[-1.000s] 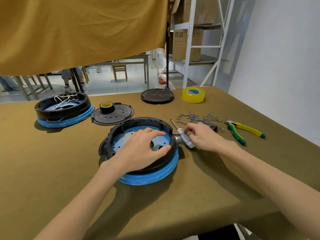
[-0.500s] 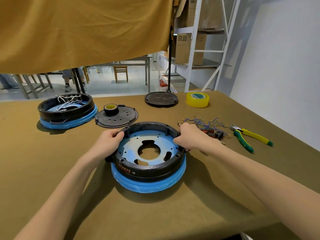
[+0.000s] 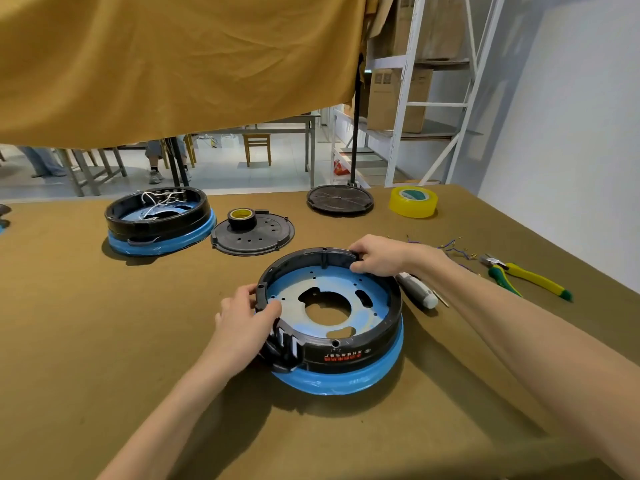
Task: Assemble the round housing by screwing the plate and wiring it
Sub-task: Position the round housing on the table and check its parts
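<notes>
Both your left hand point(image 3: 242, 320) and right hand point(image 3: 379, 254) gripped the rigid, seemingly weighty housing point(image 3: 330, 320) with fingers curled over opposite rim edges.

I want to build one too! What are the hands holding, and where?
Both hold the round housing by its black rim: the left hand grips the near-left edge, the right hand the far-right edge.

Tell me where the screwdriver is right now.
In the head view the screwdriver lies on the table, just right of the round housing, partly under the right forearm, with the pliers farther right.
</notes>
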`<state>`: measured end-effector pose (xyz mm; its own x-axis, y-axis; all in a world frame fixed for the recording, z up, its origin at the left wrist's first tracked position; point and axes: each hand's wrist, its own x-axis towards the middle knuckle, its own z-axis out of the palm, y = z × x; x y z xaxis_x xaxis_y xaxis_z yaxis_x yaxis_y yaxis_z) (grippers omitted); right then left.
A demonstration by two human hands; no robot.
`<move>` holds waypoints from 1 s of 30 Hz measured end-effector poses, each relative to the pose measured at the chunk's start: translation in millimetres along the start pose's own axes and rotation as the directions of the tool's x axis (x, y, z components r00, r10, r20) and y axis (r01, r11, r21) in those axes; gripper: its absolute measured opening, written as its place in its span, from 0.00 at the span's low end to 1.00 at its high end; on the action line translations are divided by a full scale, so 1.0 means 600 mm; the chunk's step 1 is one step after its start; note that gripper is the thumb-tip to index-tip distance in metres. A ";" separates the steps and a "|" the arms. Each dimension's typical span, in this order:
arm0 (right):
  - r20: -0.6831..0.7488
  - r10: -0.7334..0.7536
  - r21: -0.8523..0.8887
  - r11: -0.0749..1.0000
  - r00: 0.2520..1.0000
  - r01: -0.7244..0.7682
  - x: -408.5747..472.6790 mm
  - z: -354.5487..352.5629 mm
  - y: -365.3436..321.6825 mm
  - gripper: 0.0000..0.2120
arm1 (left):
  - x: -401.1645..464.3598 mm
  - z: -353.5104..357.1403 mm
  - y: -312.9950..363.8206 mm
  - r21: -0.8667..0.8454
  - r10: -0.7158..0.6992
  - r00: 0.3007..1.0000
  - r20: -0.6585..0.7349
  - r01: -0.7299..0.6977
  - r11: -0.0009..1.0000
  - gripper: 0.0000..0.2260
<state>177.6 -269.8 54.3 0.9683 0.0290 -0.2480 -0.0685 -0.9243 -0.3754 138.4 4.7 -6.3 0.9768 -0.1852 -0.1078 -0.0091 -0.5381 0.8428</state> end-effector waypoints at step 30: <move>-0.258 -0.071 -0.087 0.995 0.963 0.050 0.005 0.011 0.022 0.14 | -0.015 0.034 -0.006 -0.147 0.314 0.943 -0.109 -0.327 0.933 0.24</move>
<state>177.9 -279.4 42.6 0.9998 -0.0049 0.0182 0.0010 -0.9513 -0.3082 125.1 -8.2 -19.1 0.9418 -0.2543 0.2200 -0.2967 -0.3203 0.8996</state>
